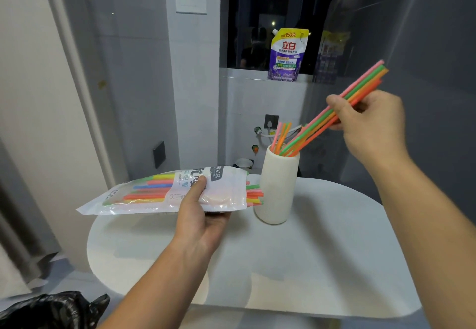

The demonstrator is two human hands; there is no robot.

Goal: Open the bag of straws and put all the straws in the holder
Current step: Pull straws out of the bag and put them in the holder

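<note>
Grey walls are enclosing a small room, and a dark window [257, 19] is sitting high in the far wall. A white, round-edged counter [322, 251] is filling the lower middle of the view and carrying the task's things.

A long clear-and-white plastic bag [226, 187] printed with dark lettering is being held roughly level over the counter's far left part, its open end pointing right toward the holder. The left hand [203, 215] is gripping this bag from underneath, with the thumb pressing on top. Many coloured straws inside the bag [154, 187] are lying lengthwise, and their tips are poking out of the open end, just beside the holder.

A tall, white, cylindrical holder [277, 189] is standing upright on the counter to the right of the bag. A few pink and orange straws [282, 135] are already leaning inside it.

The right hand [371, 125] is raised above and to the right of the holder, its fingers curling round a slanted bundle of pink, green and orange straws [360, 84]. The bundle's lower ends are dipping into the holder's mouth while its upper ends are pointing up to the right.

A crumpled black plastic bag [51, 310] is lying at the lower left, below the counter. A purple and yellow detergent pouch [287, 55] is standing on the window ledge.
</note>
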